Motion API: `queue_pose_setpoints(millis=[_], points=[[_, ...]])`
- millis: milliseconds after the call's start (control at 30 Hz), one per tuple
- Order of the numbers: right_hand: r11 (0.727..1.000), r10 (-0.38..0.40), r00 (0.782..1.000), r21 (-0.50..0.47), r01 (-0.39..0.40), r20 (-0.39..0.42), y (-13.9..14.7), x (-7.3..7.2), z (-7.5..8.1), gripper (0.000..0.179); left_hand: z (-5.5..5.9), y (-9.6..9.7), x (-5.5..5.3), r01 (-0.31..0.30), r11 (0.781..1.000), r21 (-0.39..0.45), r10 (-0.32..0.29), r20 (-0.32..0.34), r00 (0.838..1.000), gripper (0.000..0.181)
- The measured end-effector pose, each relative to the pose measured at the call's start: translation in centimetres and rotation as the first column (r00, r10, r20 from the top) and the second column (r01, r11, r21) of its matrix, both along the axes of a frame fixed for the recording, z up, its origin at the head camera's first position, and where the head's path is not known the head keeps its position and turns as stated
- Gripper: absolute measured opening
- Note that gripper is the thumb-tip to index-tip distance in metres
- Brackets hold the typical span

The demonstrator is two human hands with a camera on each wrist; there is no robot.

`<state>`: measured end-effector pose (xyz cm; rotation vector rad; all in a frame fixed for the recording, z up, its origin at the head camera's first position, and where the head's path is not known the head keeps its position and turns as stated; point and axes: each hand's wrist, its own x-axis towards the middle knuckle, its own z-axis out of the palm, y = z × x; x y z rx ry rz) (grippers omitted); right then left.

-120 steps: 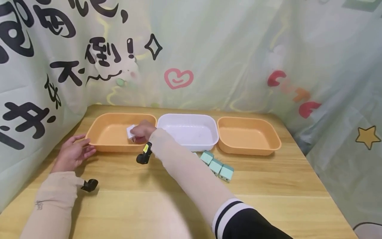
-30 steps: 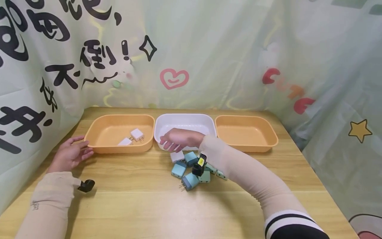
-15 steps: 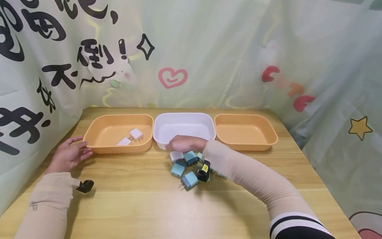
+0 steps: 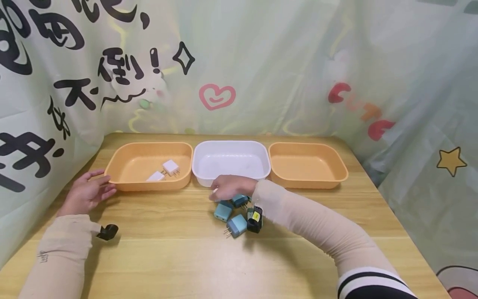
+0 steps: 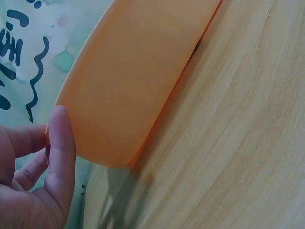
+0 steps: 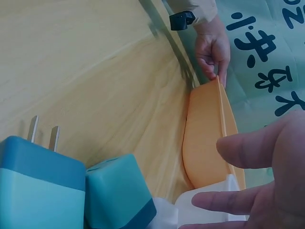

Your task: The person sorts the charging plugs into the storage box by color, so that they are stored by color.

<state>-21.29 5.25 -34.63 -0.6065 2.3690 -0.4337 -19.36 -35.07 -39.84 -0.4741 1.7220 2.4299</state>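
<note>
My left hand (image 4: pixel 87 193) pinches the outer corner of the left orange tray (image 4: pixel 138 187), thumb on the front wall and fingers behind the rim in the left wrist view. My right hand (image 4: pixel 233 187) is low in front of the white tray (image 4: pixel 231 160), above a white plug charger (image 6: pixel 163 215) that it mostly hides. In the right wrist view its thumb and fingers are spread apart with nothing between them. Beside it lie a teal charger (image 4: pixel 223 211) and a two-tone blue charger (image 4: pixel 237 226) with metal prongs. The right wrist hides other chargers.
Two white chargers (image 4: pixel 170 167) lie inside the left orange tray. To the right, another orange tray (image 4: pixel 306 182) stands beside the white one. A printed curtain (image 4: pixel 261 83) hangs behind the wooden table (image 4: pixel 186 257).
My right hand, earlier over the left orange tray, has moved right, and in the last second lowered toward the white charger. Two white chargers now show in that tray. The left hand stays.
</note>
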Motion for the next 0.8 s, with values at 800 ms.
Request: queue_pose_setpoints(millis=[800], points=[[0.995, 0.079, 0.991, 0.068, -0.072, -0.112, -0.49, 0.83, -0.84, 0.046, -0.14, -0.06, 0.02, -0.006, 1.000, -0.003, 0.006, 0.006, 1.000, 0.029]])
